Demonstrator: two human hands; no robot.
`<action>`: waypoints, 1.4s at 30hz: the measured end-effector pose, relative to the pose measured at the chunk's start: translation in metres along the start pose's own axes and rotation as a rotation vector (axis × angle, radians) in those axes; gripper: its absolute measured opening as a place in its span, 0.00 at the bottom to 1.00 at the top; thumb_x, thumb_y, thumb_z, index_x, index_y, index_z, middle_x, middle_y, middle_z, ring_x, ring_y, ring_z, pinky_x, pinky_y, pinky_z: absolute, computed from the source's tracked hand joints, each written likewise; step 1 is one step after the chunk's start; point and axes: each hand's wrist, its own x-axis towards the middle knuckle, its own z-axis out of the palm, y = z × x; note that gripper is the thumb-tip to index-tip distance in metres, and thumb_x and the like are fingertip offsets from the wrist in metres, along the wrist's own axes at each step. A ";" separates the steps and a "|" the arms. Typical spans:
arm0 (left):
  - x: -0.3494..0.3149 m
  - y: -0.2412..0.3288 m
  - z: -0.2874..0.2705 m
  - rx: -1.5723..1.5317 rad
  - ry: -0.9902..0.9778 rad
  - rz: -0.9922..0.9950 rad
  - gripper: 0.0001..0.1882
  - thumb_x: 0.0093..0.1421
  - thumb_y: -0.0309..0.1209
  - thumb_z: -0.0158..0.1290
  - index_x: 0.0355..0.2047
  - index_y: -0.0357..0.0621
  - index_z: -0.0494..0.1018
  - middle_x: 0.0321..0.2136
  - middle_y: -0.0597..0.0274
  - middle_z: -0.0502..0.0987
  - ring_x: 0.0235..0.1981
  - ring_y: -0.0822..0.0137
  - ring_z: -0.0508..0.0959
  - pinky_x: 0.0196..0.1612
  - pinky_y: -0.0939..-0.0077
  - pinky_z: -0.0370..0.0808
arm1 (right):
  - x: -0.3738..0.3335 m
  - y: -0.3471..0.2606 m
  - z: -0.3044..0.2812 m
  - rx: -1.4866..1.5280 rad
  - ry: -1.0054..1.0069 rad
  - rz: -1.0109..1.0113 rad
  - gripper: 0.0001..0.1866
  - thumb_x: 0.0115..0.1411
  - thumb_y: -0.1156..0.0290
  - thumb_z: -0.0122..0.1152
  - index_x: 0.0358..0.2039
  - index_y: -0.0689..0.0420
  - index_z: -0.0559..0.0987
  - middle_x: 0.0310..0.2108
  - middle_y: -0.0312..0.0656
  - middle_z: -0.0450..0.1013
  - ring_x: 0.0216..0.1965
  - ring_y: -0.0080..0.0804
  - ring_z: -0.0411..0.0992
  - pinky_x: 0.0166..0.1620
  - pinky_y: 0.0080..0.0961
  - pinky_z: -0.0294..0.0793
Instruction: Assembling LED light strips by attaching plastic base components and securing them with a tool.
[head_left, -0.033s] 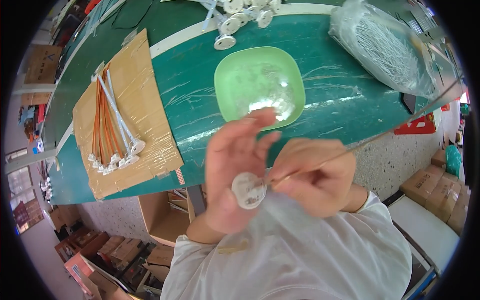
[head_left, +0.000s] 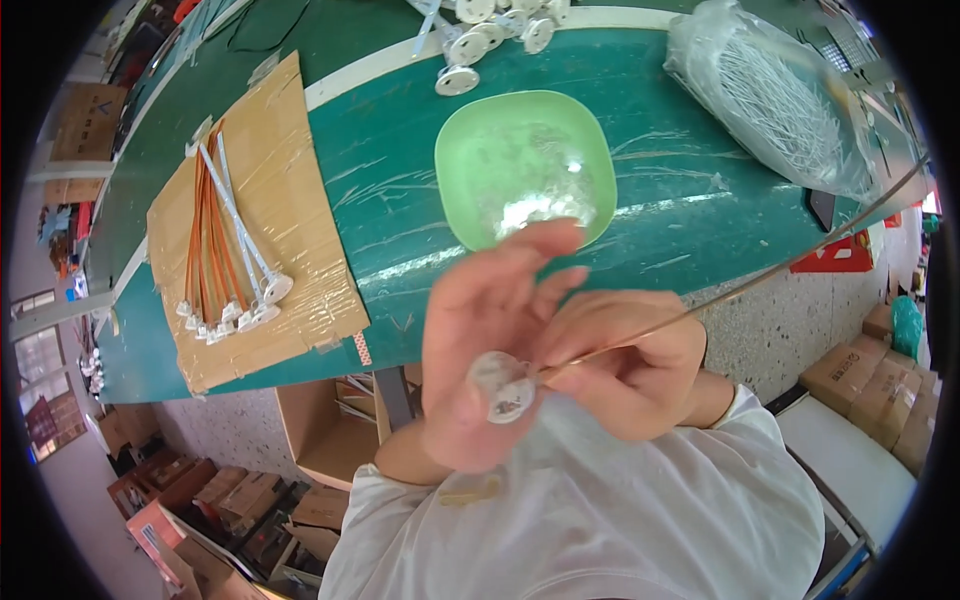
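In front of my chest, my left hand (head_left: 480,330) holds a small round whitish, clear-looking disc piece (head_left: 508,388) between thumb and fingers; its other fingers are raised and curled. My right hand (head_left: 630,365) pinches a thin copper-coloured rod (head_left: 740,292) close to its end, at the disc's edge. The rod runs out long to the upper right. Whether its tip sits in the disc cannot be made out. Just beyond my left fingertips stands a green square bowl (head_left: 455,190) with small clear shiny pieces (head_left: 545,195) in it.
At left, cardboard (head_left: 290,200) bears several orange and white rods (head_left: 210,230) with white round ends. More white disc-ended rods (head_left: 480,40) lie at the far edge of the green table (head_left: 380,200). A plastic bag of white sticks (head_left: 770,100) lies right. An open carton (head_left: 325,440) stands below.
Both hands have shifted slightly right, and the disc has tilted in my left hand. The rod's outer part is sharper. The table things sit slightly differently in view.
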 end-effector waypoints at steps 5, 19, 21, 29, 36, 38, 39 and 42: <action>0.000 -0.002 -0.006 -0.273 -0.212 -0.043 0.26 0.70 0.43 0.41 0.55 0.30 0.66 0.54 0.39 0.72 0.68 0.44 0.57 0.68 0.53 0.53 | -0.008 -0.011 0.006 0.113 0.026 0.092 0.09 0.53 0.86 0.67 0.36 0.67 0.80 0.33 0.50 0.80 0.33 0.37 0.81 0.39 0.28 0.78; -0.009 0.000 -0.005 -0.192 -0.208 -0.055 0.39 0.70 0.58 0.19 0.65 0.41 0.59 0.51 0.44 0.76 0.67 0.30 0.55 0.69 0.45 0.53 | 0.000 -0.018 0.007 -0.146 -0.114 0.038 0.08 0.50 0.86 0.65 0.31 0.63 0.83 0.28 0.46 0.79 0.26 0.36 0.78 0.30 0.23 0.77; -0.008 0.001 -0.001 -0.192 -0.184 -0.062 0.42 0.69 0.61 0.17 0.66 0.41 0.58 0.50 0.43 0.76 0.65 0.29 0.58 0.67 0.44 0.56 | -0.001 -0.016 0.008 -0.124 -0.095 0.027 0.07 0.50 0.86 0.66 0.31 0.63 0.83 0.27 0.46 0.79 0.26 0.35 0.78 0.30 0.23 0.77; -0.007 0.003 -0.002 0.001 -0.107 -0.067 0.46 0.67 0.63 0.14 0.64 0.38 0.61 0.47 0.40 0.78 0.53 0.27 0.72 0.55 0.42 0.74 | 0.001 -0.015 0.006 -0.107 -0.104 0.078 0.06 0.51 0.85 0.64 0.29 0.60 0.83 0.26 0.44 0.78 0.25 0.32 0.77 0.30 0.22 0.76; 0.001 0.008 -0.003 0.058 -0.189 -0.111 0.46 0.68 0.61 0.14 0.64 0.34 0.59 0.47 0.36 0.77 0.52 0.28 0.73 0.57 0.42 0.70 | 0.004 -0.012 0.004 -0.081 -0.090 0.039 0.08 0.48 0.88 0.63 0.28 0.61 0.83 0.28 0.46 0.78 0.25 0.34 0.77 0.29 0.24 0.77; 0.003 0.011 -0.002 0.086 -0.215 -0.141 0.46 0.68 0.61 0.14 0.64 0.33 0.58 0.49 0.34 0.76 0.54 0.28 0.72 0.60 0.41 0.66 | 0.004 -0.012 0.003 -0.099 -0.086 0.029 0.08 0.48 0.89 0.63 0.28 0.63 0.83 0.29 0.47 0.78 0.25 0.35 0.77 0.28 0.24 0.76; 0.004 0.012 -0.002 0.086 -0.216 -0.143 0.46 0.68 0.61 0.14 0.64 0.33 0.58 0.49 0.34 0.76 0.54 0.28 0.72 0.60 0.41 0.66 | 0.004 -0.013 0.003 -0.099 -0.084 0.030 0.08 0.48 0.89 0.63 0.28 0.63 0.83 0.29 0.47 0.78 0.25 0.35 0.77 0.28 0.24 0.76; 0.003 0.014 -0.001 0.150 -0.240 -0.185 0.48 0.67 0.63 0.12 0.65 0.32 0.58 0.52 0.34 0.74 0.58 0.30 0.69 0.64 0.41 0.58 | 0.003 -0.015 0.003 -0.123 -0.099 0.064 0.08 0.48 0.90 0.62 0.28 0.65 0.82 0.27 0.47 0.78 0.24 0.35 0.76 0.28 0.24 0.76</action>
